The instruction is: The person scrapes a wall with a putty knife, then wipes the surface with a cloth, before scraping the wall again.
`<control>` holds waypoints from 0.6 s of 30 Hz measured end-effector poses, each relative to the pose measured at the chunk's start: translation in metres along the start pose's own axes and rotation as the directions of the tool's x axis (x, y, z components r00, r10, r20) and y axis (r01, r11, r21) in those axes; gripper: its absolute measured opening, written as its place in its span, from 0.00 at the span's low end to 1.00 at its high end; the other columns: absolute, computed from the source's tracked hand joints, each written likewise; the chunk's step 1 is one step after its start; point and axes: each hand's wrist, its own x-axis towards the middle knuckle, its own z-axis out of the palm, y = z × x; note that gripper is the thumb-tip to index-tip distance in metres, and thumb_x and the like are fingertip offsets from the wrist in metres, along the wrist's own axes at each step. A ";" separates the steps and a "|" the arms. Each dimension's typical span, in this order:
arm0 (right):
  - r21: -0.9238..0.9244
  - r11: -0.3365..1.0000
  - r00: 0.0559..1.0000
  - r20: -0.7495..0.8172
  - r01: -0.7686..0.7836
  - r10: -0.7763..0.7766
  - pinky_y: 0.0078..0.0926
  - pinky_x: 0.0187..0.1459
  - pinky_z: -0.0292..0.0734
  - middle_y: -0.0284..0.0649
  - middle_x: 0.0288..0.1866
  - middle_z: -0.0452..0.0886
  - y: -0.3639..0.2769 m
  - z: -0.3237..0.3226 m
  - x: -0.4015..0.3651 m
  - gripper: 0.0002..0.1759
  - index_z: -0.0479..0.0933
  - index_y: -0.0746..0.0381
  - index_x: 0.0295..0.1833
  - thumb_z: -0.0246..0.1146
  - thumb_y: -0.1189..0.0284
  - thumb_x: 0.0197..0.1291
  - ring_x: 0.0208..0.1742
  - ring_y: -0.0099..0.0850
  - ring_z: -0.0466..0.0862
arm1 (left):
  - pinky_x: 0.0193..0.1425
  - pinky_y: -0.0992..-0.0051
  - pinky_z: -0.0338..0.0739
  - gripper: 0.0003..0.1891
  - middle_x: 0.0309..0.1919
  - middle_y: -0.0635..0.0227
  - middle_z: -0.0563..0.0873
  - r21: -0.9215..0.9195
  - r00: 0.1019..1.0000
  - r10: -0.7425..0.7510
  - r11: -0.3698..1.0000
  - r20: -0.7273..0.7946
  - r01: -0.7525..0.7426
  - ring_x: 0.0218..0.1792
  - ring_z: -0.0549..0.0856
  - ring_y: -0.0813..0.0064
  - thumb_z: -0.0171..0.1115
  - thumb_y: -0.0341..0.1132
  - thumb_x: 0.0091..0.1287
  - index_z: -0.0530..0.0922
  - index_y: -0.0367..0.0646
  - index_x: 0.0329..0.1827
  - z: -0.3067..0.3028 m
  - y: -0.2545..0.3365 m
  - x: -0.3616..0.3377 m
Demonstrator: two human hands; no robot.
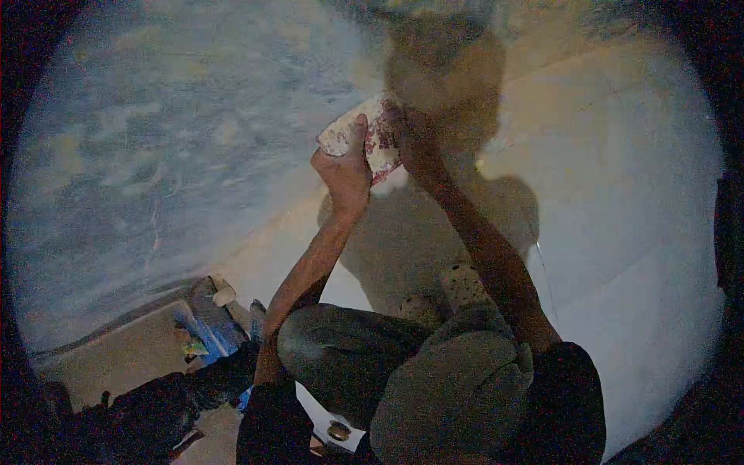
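Both of my hands hold one pale item with a dark red pattern [381,159] out in front of me, above the light floor. My left hand [349,167] grips its left part, with the thumb lying up across its face. Along its right edge, my right hand [415,147] is closed on it, in shadow, so its fingers are hard to make out. The item looks folded or bag-like; its exact kind cannot be told in this dim, grainy view.
My bent legs [349,341] and a spotted foot covering [465,285] are below. At lower left are a brown box or case [124,349], blue items [208,337] and dark cloth [151,411]. A small round object [339,431] lies near my left sleeve. My shadow falls ahead.
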 end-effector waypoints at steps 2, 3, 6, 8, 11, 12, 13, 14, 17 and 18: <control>0.011 0.999 0.976 -0.210 0.053 -0.049 0.28 0.32 0.75 0.40 0.26 0.79 0.011 0.016 0.001 0.17 0.78 0.67 0.41 0.53 0.63 0.68 0.26 0.25 0.77 | 0.28 0.75 0.69 0.11 0.21 0.74 0.79 0.017 0.997 0.015 1.000 0.079 -0.017 0.22 0.72 0.83 0.64 0.35 0.64 0.79 0.36 0.28 -0.004 -0.010 0.004; 0.011 0.998 0.958 -0.279 0.069 -0.064 0.28 0.32 0.75 0.40 0.26 0.79 0.011 0.020 0.001 0.18 0.78 0.67 0.41 0.53 0.63 0.68 0.25 0.25 0.77 | 0.28 0.75 0.69 0.11 0.21 0.74 0.79 0.017 0.997 0.013 1.000 0.079 -0.014 0.22 0.72 0.83 0.64 0.35 0.64 0.79 0.36 0.28 -0.006 -0.013 0.003; -0.019 0.992 0.940 -0.319 0.123 -0.123 0.28 0.29 0.74 0.38 0.24 0.78 0.007 0.011 0.010 0.20 0.77 0.67 0.35 0.52 0.60 0.68 0.24 0.25 0.76 | 0.27 0.76 0.68 0.10 0.21 0.75 0.78 0.064 0.991 0.097 0.993 0.089 -0.103 0.22 0.71 0.83 0.64 0.34 0.64 0.78 0.37 0.27 -0.001 -0.014 0.007; 0.075 0.997 0.976 -0.216 -0.001 0.017 0.29 0.27 0.74 0.36 0.23 0.76 -0.013 0.005 0.002 0.19 0.76 0.65 0.32 0.54 0.60 0.67 0.23 0.24 0.76 | 0.27 0.75 0.68 0.11 0.21 0.75 0.78 -0.072 0.998 -0.063 0.995 0.025 0.064 0.21 0.71 0.82 0.64 0.33 0.64 0.78 0.36 0.25 0.001 -0.002 0.004; 0.099 0.993 0.970 -0.230 -0.062 0.084 0.29 0.27 0.75 0.36 0.23 0.76 -0.015 0.005 0.005 0.19 0.76 0.65 0.33 0.55 0.59 0.67 0.23 0.24 0.76 | 0.28 0.75 0.69 0.11 0.21 0.74 0.78 0.096 0.985 0.159 0.982 0.075 -0.165 0.22 0.72 0.82 0.64 0.32 0.63 0.78 0.35 0.26 0.001 0.002 0.011; 0.105 0.992 0.966 -0.241 -0.073 0.096 0.29 0.27 0.75 0.36 0.23 0.76 -0.015 0.005 0.007 0.19 0.76 0.65 0.33 0.55 0.59 0.67 0.23 0.24 0.76 | 0.28 0.75 0.69 0.11 0.21 0.74 0.78 0.088 0.982 0.171 0.980 0.079 -0.177 0.22 0.72 0.82 0.64 0.32 0.63 0.78 0.35 0.26 0.001 0.002 0.011; 0.193 0.980 0.966 -0.244 -0.040 0.087 0.29 0.26 0.74 0.36 0.22 0.76 -0.008 0.011 0.006 0.21 0.76 0.64 0.32 0.55 0.57 0.67 0.22 0.23 0.76 | 0.28 0.74 0.69 0.11 0.22 0.73 0.79 0.082 0.985 0.162 0.983 0.059 -0.166 0.22 0.72 0.82 0.65 0.32 0.63 0.78 0.34 0.26 0.000 -0.001 0.008; 0.276 0.961 0.965 -0.250 -0.005 0.077 0.29 0.25 0.73 0.36 0.20 0.75 -0.003 0.010 0.002 0.23 0.76 0.64 0.31 0.54 0.55 0.67 0.21 0.23 0.75 | 0.28 0.74 0.69 0.11 0.22 0.73 0.80 0.073 0.987 0.153 0.985 0.042 -0.156 0.22 0.72 0.82 0.65 0.32 0.63 0.78 0.33 0.26 0.001 -0.003 0.003; 0.154 0.987 0.974 -0.214 -0.046 0.079 0.31 0.26 0.73 0.38 0.21 0.75 -0.023 -0.007 0.000 0.22 0.76 0.65 0.32 0.54 0.56 0.67 0.22 0.25 0.76 | 0.28 0.75 0.69 0.11 0.23 0.73 0.81 0.124 0.996 0.086 0.988 0.023 -0.088 0.23 0.72 0.83 0.64 0.32 0.63 0.78 0.32 0.26 0.005 0.012 0.002; 0.101 0.992 0.980 -0.178 -0.072 0.089 0.32 0.27 0.73 0.39 0.21 0.75 -0.031 -0.009 -0.002 0.21 0.76 0.65 0.33 0.54 0.57 0.67 0.22 0.26 0.76 | 0.28 0.75 0.69 0.11 0.23 0.73 0.81 0.138 0.996 0.080 0.987 0.028 -0.084 0.23 0.72 0.83 0.64 0.32 0.63 0.78 0.32 0.26 0.006 0.014 0.002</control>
